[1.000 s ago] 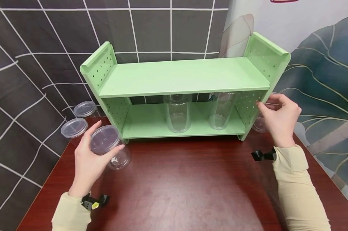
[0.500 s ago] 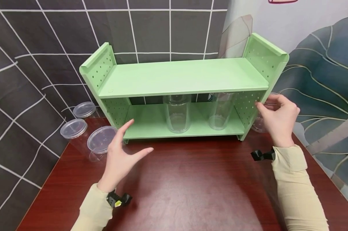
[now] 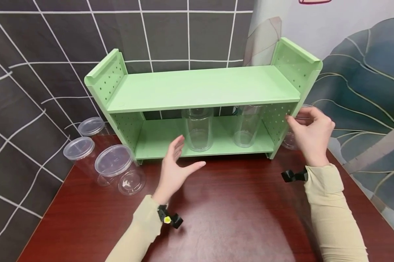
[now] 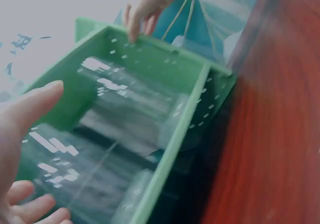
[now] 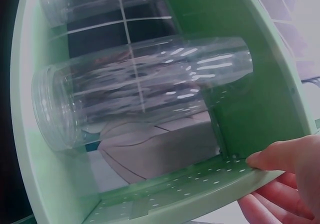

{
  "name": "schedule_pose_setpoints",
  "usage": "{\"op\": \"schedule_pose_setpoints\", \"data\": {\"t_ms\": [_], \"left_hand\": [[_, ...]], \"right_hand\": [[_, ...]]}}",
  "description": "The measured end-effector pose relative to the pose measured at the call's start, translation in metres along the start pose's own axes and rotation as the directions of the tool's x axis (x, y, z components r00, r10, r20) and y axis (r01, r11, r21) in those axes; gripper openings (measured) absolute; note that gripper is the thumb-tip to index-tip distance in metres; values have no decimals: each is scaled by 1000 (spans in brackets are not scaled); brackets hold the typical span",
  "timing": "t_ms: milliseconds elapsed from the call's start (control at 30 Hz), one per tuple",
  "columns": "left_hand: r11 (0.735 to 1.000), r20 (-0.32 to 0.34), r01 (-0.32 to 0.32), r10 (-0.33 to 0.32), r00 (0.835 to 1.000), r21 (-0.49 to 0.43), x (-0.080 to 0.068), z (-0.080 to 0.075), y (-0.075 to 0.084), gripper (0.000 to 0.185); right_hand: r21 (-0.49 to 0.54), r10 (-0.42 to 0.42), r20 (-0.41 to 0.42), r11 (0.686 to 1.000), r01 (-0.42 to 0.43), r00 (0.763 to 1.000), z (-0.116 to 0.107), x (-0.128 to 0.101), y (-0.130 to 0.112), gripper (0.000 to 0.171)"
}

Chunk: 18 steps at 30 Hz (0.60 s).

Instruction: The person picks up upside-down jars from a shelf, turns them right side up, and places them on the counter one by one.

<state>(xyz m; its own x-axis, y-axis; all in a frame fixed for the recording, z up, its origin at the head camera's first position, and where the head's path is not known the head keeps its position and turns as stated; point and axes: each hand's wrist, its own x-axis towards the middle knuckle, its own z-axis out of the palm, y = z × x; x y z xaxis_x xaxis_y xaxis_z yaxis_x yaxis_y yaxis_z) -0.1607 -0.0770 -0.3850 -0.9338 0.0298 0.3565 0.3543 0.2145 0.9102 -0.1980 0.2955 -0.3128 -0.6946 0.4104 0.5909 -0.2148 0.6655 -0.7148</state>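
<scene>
A light green two-tier shelf (image 3: 200,87) with perforated side panels stands on the table. My right hand (image 3: 314,136) grips its right side panel, thumb on the inner face and fingers round the outside in the right wrist view. Two tall clear plastic jars stand on the lower tier, a middle jar (image 3: 198,134) and a right jar (image 3: 247,129). Thumb and fingers spread wide, my left hand (image 3: 171,176) holds nothing and hovers in front of the lower tier, nearest the middle jar. The left wrist view is blurred and shows this hand (image 4: 20,134) beside that jar.
Left of the shelf, three lidded clear jars stand grouped: a front jar (image 3: 114,160), a left jar (image 3: 80,148) and a back jar (image 3: 91,126). Another clear jar (image 3: 289,142) is partly hidden behind my right hand. Dark tiled wall covering (image 3: 171,36) rises close behind.
My left hand has let go of the front jar in the left group and moved right to the front of the shelf. My right hand keeps its grip on the side panel.
</scene>
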Motion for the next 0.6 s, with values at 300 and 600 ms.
{"op": "schedule_pose_setpoints", "data": {"t_ms": [300, 600], "left_hand": [[996, -123, 91, -90, 988, 3, 30, 26, -13, 100], [989, -156, 142, -133, 979, 47, 51, 38, -21, 107]], "right_hand": [[12, -5, 10, 1000, 5, 1000, 1, 1, 0, 30], [14, -12, 0, 1000, 12, 1000, 1, 0, 3, 27]]}}
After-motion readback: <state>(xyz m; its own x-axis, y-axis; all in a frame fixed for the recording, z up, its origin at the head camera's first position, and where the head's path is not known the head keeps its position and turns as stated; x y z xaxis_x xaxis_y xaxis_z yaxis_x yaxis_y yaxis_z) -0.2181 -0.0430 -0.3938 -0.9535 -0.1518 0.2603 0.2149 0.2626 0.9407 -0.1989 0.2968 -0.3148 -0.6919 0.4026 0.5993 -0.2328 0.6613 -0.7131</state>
